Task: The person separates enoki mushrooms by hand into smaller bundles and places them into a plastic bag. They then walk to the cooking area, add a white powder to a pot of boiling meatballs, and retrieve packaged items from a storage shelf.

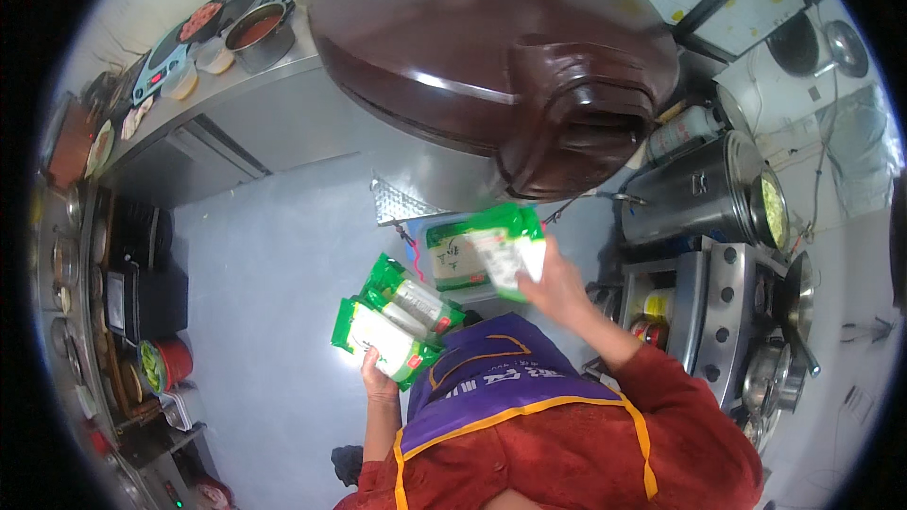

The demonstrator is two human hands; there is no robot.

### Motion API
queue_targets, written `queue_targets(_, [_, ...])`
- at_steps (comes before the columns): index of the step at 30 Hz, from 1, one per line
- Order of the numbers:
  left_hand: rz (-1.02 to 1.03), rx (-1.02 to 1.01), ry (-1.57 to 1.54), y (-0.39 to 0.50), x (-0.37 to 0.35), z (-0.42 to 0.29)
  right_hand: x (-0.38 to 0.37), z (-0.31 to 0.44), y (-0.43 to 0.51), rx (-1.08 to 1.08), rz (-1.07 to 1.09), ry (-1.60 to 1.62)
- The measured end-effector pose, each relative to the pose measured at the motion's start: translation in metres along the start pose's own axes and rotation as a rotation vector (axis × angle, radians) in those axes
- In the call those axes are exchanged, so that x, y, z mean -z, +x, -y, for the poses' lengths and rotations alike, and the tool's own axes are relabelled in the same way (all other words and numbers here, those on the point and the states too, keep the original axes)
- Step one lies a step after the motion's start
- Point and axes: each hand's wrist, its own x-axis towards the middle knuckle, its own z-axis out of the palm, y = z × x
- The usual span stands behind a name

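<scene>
My left hand (pixel 379 375) clasps several green-and-white plastic food packs (pixel 386 333), stacked together against the front of my purple apron (pixel 489 375). In my right hand (pixel 556 287) is another green-and-white pack (pixel 506 251), slightly blurred and tilted. It is above a clear plastic bin (pixel 464 295), overlapping it in view. Inside the bin lies a similar pack (pixel 453 258); whether more lie under it is hidden. Both the bin and a pink cord (pixel 417 262) are by the foot of a large brown domed appliance (pixel 425 49).
Along the back left runs a steel counter (pixel 305 64) with a pot of red liquid (pixel 258 32) and a pan of meat (pixel 200 21). A steel drum with a tap (pixel 680 191) and a gas range (pixel 716 326) stand at right. Shelving (pixel 99 283) lines the left.
</scene>
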Motion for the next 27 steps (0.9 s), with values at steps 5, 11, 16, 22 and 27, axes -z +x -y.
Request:
queue_targets(5, [-0.006, -0.116, -0.051, -0.014, 0.016, -0.032, -0.113, -0.132, 0.031, -0.152, -0.106, -0.437])
queue_targets(11, [0.038, -0.096, -0.093, -0.014, 0.017, -0.066, -0.200, -0.184, 0.047, -0.591, 0.146, -0.372])
queue_targets(16, [0.078, 0.099, -0.033, 0.012, -0.003, -0.101, -0.213, -0.199, 0.052, -0.649, 0.300, -0.114])
queue_targets(22, [-0.182, 0.266, 0.013, -0.042, -0.068, -0.134, -0.146, -0.131, 0.041, -0.463, 0.250, -0.152])
queue_targets(27, [-0.153, -0.012, 0.024, -0.110, -0.096, -0.127, -0.110, -0.012, 0.042, 0.078, 0.404, 0.635])
